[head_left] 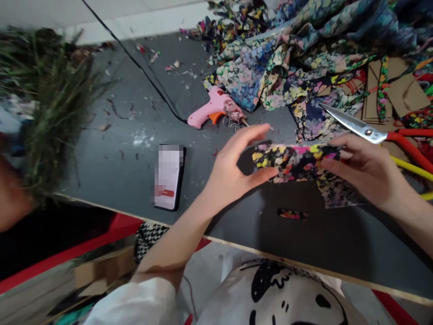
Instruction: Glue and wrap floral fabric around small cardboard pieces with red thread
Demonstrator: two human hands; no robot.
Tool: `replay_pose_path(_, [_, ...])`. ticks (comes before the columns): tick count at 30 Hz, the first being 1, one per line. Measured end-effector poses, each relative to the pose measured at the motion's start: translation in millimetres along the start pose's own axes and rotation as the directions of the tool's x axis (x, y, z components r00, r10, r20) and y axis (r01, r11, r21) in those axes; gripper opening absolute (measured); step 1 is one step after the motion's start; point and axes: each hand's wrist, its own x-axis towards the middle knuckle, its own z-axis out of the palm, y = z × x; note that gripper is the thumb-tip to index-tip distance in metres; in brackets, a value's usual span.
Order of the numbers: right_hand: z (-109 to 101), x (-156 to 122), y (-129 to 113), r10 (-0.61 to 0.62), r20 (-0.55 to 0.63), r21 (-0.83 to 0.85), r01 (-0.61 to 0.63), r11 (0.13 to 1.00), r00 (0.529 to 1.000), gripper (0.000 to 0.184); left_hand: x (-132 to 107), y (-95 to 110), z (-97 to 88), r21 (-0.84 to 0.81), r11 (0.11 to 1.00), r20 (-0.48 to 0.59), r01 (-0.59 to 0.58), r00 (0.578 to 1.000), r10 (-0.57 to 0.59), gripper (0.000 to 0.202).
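Observation:
Both my hands hold a small flat piece covered in dark floral fabric (292, 163) just above the grey table (128, 149). My left hand (237, 169) pinches its left end between thumb and fingers. My right hand (361, 171) grips its right end, fingers curled over the top edge. A loose flap of the same fabric (338, 194) hangs below my right hand. A small floral scrap (292, 214) lies on the table under the piece.
A pink glue gun (211, 110) with its black cord (135, 61) lies behind my left hand. Red-handled scissors (372, 133) rest at the right by cardboard pieces (402, 92). A heap of floral cloth (287, 63) fills the back right. A phone (168, 177) lies near the table's front edge. Dried grass (47, 104) stands at the left.

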Motion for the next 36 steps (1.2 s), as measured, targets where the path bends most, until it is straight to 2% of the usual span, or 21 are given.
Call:
replay_pose_path(3, [11.1,-3.0,-4.5,-0.018,0.071,-0.039,0.02,0.999,0.997,0.016,14.7,5.9,5.8,-0.017,1.0,0.158,0.021,0.987,-0.018,0.024])
replay_pose_path(8, [19.6,-5.8,-0.4,-0.08,-0.013,-0.093,0.078,0.993,0.997,0.018,16.8,10.0,12.0,-0.051,0.999,0.227,-0.007,0.974,0.019,0.011])
replay_pose_path(12, [21.7,-4.2,4.7,-0.087,-0.002,-0.104,0.086,0.991,0.996,0.018,13.7,5.1,16.3,-0.024,0.998,0.184,-0.057,0.981,0.061,0.013])
replay_pose_path(14, [23.6,-2.0,6.6,-0.127,-0.021,-0.139,0.123,0.983,0.992,0.016,13.6,1.5,17.9,0.01,0.996,0.149,-0.088,0.985,0.085,0.012])
replay_pose_path(17, [29.2,0.3,9.0,-0.21,-0.018,-0.182,0.203,0.962,0.978,0.013,14.2,-3.1,20.9,0.054,0.986,0.156,-0.158,0.977,0.148,0.011])
replay_pose_path(20, [34.1,0.2,11.3,-0.243,-0.001,-0.189,0.238,0.953,0.97,0.012,13.8,-5.5,24.6,0.056,0.973,0.167,-0.223,0.963,0.211,0.013])
replay_pose_path(22, [34.8,-0.4,13.1,-0.251,-0.007,-0.201,0.244,0.949,0.968,0.013,13.1,-6.5,26.1,0.035,0.979,0.152,-0.2,0.969,0.192,0.016])
replay_pose_path(24, [33.9,-0.8,15.4,-0.244,-0.033,-0.217,0.231,0.948,0.969,0.014,12.7,-8.3,25.7,0.0,0.993,0.146,-0.117,0.983,0.116,0.019])
replay_pose_path(26, [32.6,-0.9,17.7,-0.231,-0.087,-0.208,0.209,0.956,0.969,0.014,13.1,-11.6,23.3,-0.044,0.998,0.14,-0.034,0.989,0.04,0.023])
replay_pose_path(28, [32.0,-1.0,19.8,-0.225,-0.134,-0.174,0.201,0.964,0.965,0.013,14.3,-15.9,19.6,-0.08,0.997,0.127,0.0,0.992,0.011,0.028])
replay_pose_path(32, [33.2,-1.6,22.1,-0.233,-0.162,-0.122,0.215,0.969,0.959,0.01,17.7,-22.5,11.0,-0.116,0.992,0.075,-0.042,0.996,0.051,0.031])
replay_pose_path(36, [34.2,-1.9,21.8,-0.263,-0.123,-0.231,0.23,0.945,0.957,0.009,17.9,-21.3,2.9,-0.071,0.981,0.012,-0.18,0.983,0.181,0.019])
